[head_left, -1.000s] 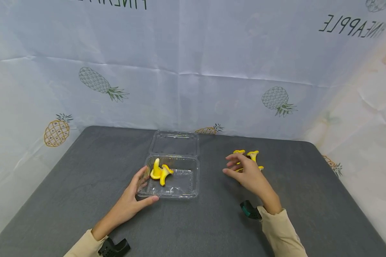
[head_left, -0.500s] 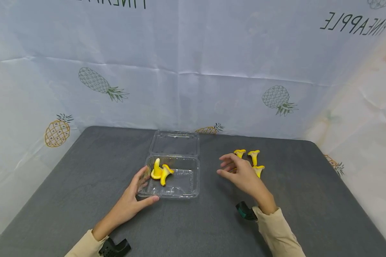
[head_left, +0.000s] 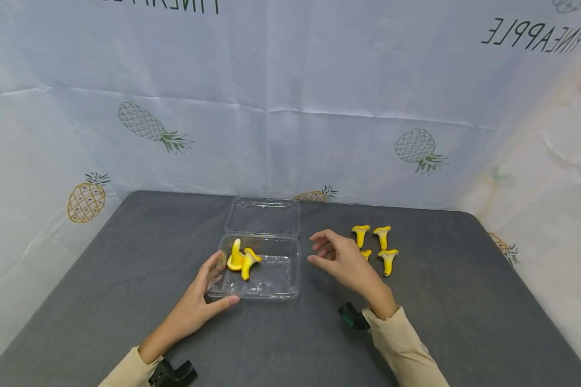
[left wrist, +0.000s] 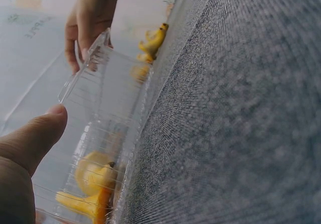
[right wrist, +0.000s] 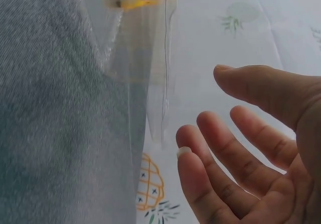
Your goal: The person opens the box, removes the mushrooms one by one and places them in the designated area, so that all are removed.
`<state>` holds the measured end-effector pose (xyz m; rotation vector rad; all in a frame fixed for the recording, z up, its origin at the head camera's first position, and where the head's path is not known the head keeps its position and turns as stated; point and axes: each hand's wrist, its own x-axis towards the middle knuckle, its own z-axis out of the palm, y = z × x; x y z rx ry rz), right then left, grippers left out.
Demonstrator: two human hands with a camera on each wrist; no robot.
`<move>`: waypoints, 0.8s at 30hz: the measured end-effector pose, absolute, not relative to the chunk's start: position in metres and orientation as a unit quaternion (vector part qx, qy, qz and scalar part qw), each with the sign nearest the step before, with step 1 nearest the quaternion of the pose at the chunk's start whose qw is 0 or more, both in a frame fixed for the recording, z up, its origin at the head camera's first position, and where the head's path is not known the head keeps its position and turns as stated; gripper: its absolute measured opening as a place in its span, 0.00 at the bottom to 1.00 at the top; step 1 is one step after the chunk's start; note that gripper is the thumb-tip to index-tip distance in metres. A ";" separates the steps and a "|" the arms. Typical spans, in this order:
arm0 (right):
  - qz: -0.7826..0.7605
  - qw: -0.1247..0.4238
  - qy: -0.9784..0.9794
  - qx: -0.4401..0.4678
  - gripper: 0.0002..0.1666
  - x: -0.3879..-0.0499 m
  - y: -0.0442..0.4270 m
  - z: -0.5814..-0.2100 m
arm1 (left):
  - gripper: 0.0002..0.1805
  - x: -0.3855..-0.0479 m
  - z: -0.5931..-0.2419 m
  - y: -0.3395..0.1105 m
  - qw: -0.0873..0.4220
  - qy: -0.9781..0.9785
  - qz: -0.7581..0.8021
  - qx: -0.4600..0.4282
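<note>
Grip of right hand (head_left: 348,264) loosely parted, holding nothing, just right of clear clamshell box (head_left: 275,279); left hand (head_left: 193,306) spread along its left wall. Inside, two yellow chanterelles (head_left: 249,262) touching; four loose chanterelles (head_left: 388,259) near right hand, on grey worktop (head_left: 445,306).

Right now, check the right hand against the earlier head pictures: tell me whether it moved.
Yes: in the head view, the right hand has moved leftward, away from the loose yellow mushrooms and closer to the unmoved clear container.

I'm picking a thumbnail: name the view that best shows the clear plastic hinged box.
Head view: the clear plastic hinged box shows nearly whole, lid open. Left wrist view crops it at the bottom; right wrist view shows only part, cut off above.
</note>
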<state>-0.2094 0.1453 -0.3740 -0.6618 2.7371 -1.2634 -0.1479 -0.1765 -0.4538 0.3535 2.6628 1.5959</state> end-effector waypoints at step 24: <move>-0.396 0.056 0.872 -0.282 0.20 -0.207 0.098 -0.374 | 0.56 -0.149 -0.451 -0.176 0.018 0.854 0.509 0.107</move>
